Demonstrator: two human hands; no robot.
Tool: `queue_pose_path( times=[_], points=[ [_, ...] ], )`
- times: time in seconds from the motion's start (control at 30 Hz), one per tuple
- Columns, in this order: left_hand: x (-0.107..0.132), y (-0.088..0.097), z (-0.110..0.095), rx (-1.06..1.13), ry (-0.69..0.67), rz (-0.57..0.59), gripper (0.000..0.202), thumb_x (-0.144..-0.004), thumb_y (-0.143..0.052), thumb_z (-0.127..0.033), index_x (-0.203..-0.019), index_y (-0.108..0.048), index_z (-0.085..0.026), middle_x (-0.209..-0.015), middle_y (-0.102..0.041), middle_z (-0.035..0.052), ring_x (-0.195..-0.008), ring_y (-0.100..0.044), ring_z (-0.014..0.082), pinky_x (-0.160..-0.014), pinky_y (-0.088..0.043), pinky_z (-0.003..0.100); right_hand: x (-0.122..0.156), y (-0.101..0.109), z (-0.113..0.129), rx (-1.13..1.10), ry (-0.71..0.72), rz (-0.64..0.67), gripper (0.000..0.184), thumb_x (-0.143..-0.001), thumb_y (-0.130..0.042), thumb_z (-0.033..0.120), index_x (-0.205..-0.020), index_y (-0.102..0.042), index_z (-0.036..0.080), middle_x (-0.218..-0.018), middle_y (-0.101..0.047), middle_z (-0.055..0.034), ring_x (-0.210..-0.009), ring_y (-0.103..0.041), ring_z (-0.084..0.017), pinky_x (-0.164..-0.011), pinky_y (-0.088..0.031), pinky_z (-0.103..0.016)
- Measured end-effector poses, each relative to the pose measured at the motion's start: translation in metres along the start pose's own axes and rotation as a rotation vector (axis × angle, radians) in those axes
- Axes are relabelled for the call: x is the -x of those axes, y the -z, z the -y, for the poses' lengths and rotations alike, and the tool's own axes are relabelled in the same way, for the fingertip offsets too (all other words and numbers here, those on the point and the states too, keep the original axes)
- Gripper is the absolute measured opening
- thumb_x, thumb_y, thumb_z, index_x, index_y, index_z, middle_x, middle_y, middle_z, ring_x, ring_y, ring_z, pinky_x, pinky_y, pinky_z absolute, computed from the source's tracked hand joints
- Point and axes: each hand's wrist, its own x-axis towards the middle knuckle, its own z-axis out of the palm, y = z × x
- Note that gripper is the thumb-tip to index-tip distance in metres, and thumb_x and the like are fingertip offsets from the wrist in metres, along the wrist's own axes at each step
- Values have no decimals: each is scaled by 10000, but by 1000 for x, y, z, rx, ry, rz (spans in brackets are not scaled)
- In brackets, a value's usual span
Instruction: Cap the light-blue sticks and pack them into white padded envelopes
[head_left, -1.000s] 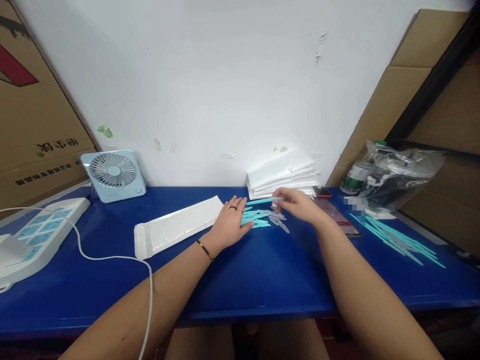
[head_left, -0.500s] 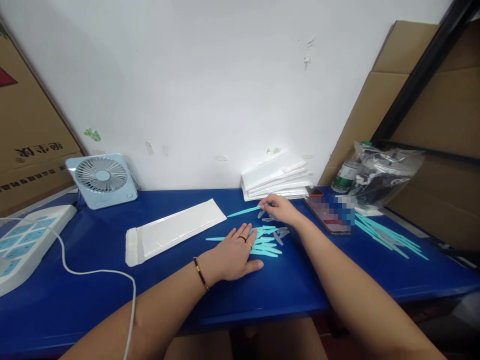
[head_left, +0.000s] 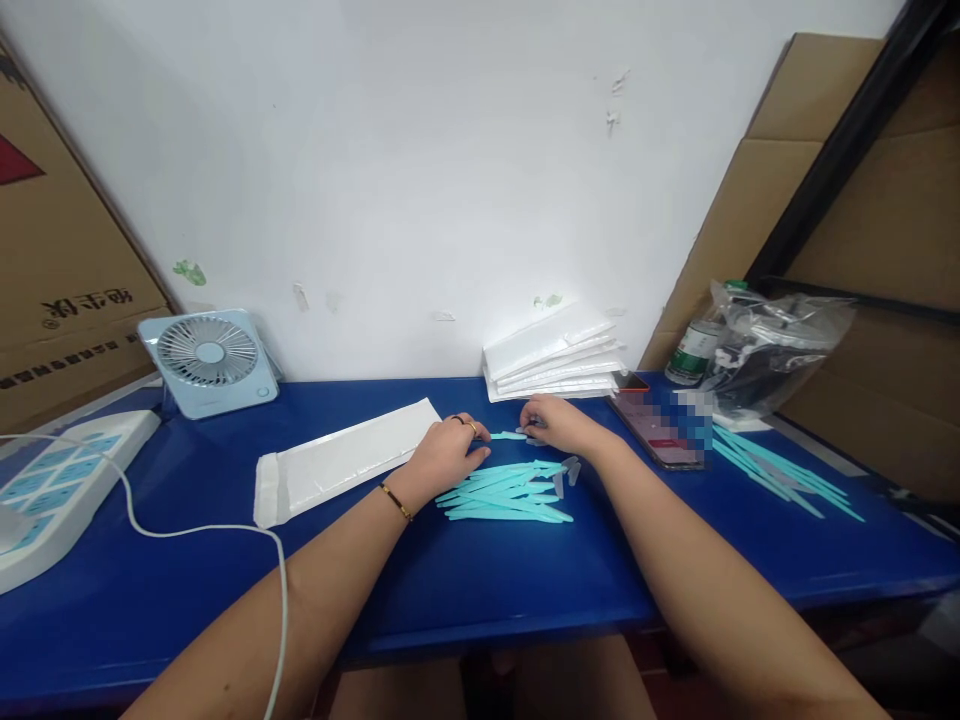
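A pile of thin turquoise plastic sticks (head_left: pixel 506 490) lies on the blue table (head_left: pixel 525 580) in front of me. Just behind it, my left hand (head_left: pixel 446 450) and my right hand (head_left: pixel 559 423) meet over one turquoise stick (head_left: pixel 508 436), each pinching an end. Two small clear caps (head_left: pixel 564 474) lie right of the pile. A long white padded envelope (head_left: pixel 341 460) lies flat to the left of my left hand.
A stack of white envelopes (head_left: pixel 555 358) leans at the wall. A phone (head_left: pixel 660 428), more turquoise sticks (head_left: pixel 784 475), a bottle (head_left: pixel 690 350) and a clear plastic bag (head_left: pixel 772 350) sit right. A small fan (head_left: pixel 208 360), a power strip (head_left: pixel 60 480) and its cable (head_left: pixel 202 530) sit left.
My left hand has lifted off the pile and gone back to meet the right hand at the single stick. The pile now lies uncovered and drawn closer together.
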Motion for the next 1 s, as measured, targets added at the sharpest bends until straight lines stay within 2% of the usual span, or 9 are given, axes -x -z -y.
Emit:
queue_pose_path(
  times=[0.1, 0.23, 0.3, 0.4, 0.5, 0.6, 0.67, 0.8, 1.0],
  points=[
    [2, -2, -1, 72, -23, 79, 197, -802, -537, -351, -893, -654, -222, -938, -645, 26, -843, -588, 182, -717, -438, 264, 1, 1, 2, -26, -59, 9, 56, -744, -573, 131, -763, -607, 172, -780, -626, -39, -719, -548, -153, -637, -388, -240],
    [2, -3, -4, 101, 53, 180, 176, -791, -501, -301, -713, -631, -211, -814, -656, 7, -704, -573, 157, -615, -404, 250, 3, 4, 1, -216, -128, -94, 158, -760, -524, 142, -892, -593, 193, -731, -610, -7, -626, -550, -128, -567, -397, -226],
    [2, -3, -4, 118, 82, 174, 196, -796, -488, -316, -711, -628, -209, -816, -662, 8, -683, -568, 154, -593, -390, 249, 4, 6, 1, -392, -163, -135, 188, -752, -506, 146, -916, -579, 202, -700, -602, 7, -598, -580, -125, -548, -422, -222],
    [3, -1, -4, 164, 97, 184, 196, -768, -538, -380, -757, -644, -216, -806, -664, 10, -689, -572, 160, -551, -370, 239, 6, 10, 2, -651, -245, -157, 150, -701, -529, 131, -833, -540, 200, -652, -600, 21, -611, -641, -141, -543, -461, -217],
    [5, 2, -6, 166, 125, 225, 155, -735, -582, -364, -730, -653, -226, -762, -665, 0, -682, -575, 161, -519, -348, 234, 8, 15, 0, -710, -278, -180, 122, -650, -605, 139, -738, -534, 186, -609, -594, 23, -596, -639, -139, -527, -456, -208],
    [5, 3, -4, 144, 166, 186, 139, -753, -554, -299, -685, -640, -215, -772, -675, 3, -679, -577, 158, -530, -349, 237, 10, 20, -4, -708, -265, -194, 127, -628, -679, 190, -674, -563, 169, -564, -578, 27, -528, -574, -104, -501, -418, -203],
    [4, 4, 2, 165, 206, 131, 145, -771, -528, -280, -700, -632, -207, -780, -676, 10, -688, -580, 158, -546, -359, 238, 11, 24, -6, -797, -279, -206, 164, -623, -710, 231, -682, -571, 166, -570, -594, 24, -518, -558, -98, -499, -413, -207],
    [0, 6, 23, 243, 283, 26, 182, -785, -522, -352, -779, -626, -203, -739, -654, 15, -674, -574, 160, -547, -367, 241, 13, 28, -2, -994, -298, -213, 237, -608, -754, 284, -718, -580, 166, -591, -631, 11, -559, -590, -114, -524, -431, -217],
    [-4, 7, 44, 319, 310, 20, 214, -763, -528, -387, -774, -617, -192, -689, -620, 8, -636, -549, 151, -546, -368, 240, 10, 22, 1, -1041, -281, -240, 255, -597, -779, 289, -711, -588, 165, -592, -637, 8, -580, -605, -119, -524, -423, -213]
  ],
)
